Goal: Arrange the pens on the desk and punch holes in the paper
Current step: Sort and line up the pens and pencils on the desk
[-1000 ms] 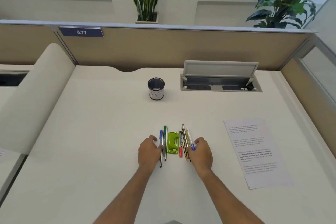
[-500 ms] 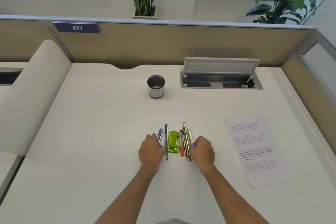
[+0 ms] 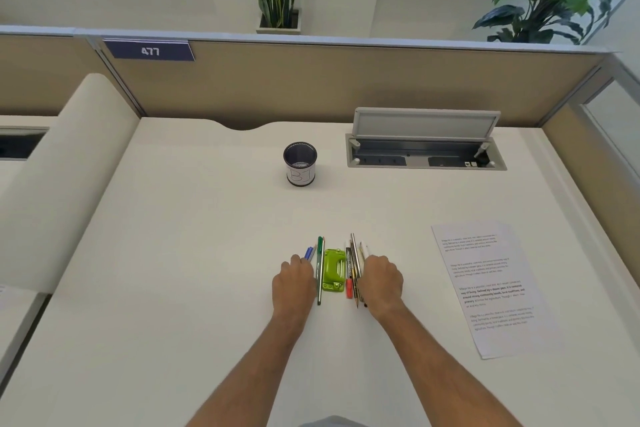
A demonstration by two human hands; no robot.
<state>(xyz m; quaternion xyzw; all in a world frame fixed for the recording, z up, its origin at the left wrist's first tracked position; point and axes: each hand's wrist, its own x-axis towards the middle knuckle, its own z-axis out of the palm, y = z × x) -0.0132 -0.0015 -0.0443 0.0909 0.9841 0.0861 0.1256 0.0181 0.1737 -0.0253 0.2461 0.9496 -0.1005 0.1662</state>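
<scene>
Centrally on the white desk (image 3: 194, 270) sits a green hole punch (image 3: 334, 271), lying flat with pens lined up along both of its long sides. To its left a green pen (image 3: 320, 270) lies just beside it, running away from the person, and further left a blue pen (image 3: 309, 252) pokes out from under the fingers. To the right of the punch a tight bundle of pens and pencils (image 3: 353, 270) lies parallel, among them one with a red end (image 3: 349, 289) towards the person and a white one on the outer edge.

The left hand (image 3: 294, 282) rests palm down on the desk with fingers curled loosely against the blue and green pens; it presses on them from the side and whether it actually grips one cannot be told. The right hand (image 3: 381, 279) mirrors it, knuckles up, fingers curled against the outer edge of the right bundle, likewise without a clear grip.

Well to the right lies a printed sheet of paper (image 3: 491, 288), flat and slightly skewed, apart from everything else. Further back stands a dark mesh pen cup (image 3: 300, 165) with a white label, upright. Beside it to the right a cable hatch (image 3: 424, 149) is set into the desk, its lid raised
</scene>
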